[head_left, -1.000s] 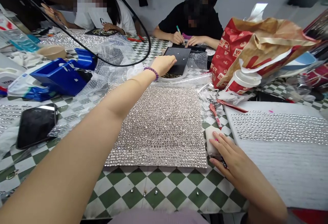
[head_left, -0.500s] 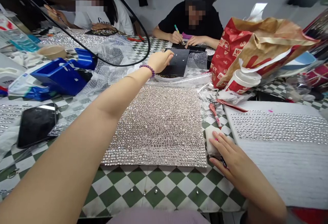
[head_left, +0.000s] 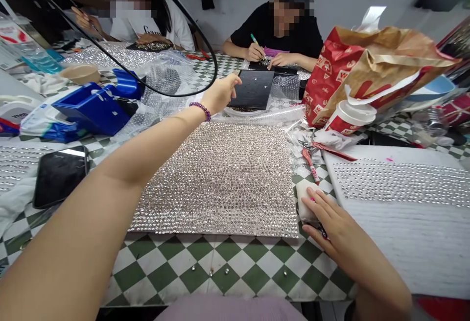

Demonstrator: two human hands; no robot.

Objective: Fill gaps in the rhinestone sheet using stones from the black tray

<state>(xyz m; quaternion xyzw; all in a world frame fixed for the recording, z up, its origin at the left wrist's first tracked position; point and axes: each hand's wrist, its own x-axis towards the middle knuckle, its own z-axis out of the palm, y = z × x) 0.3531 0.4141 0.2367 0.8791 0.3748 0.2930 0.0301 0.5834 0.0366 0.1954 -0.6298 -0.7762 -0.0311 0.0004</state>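
My left hand (head_left: 221,92) is stretched far forward, its fingers curled together beside the left edge of a black panel (head_left: 253,90). Whether they hold anything small is hidden. A few tiny shiny stones dot that panel, which lies over a pale round dish (head_left: 245,112). Beneath my left arm and in front of me is a sheet covered in rows of rhinestones (head_left: 227,179). To its right, my right hand (head_left: 336,225) lies with fingers outstretched over a white block (head_left: 305,198). A dark, slim tool (head_left: 323,231) shows partly between thumb and fingers.
Red-handled pliers (head_left: 311,164) lie beyond my right hand, near a paper cup (head_left: 350,118) and paper bag (head_left: 370,71). A white board with stones (head_left: 396,223) is at right. Left are a phone (head_left: 60,176) and blue bin (head_left: 91,108). Two people work opposite.
My left hand has drawn back slightly leftward from over the black panel to its edge. The right hand stays on the white block. The whole view has shifted a little.
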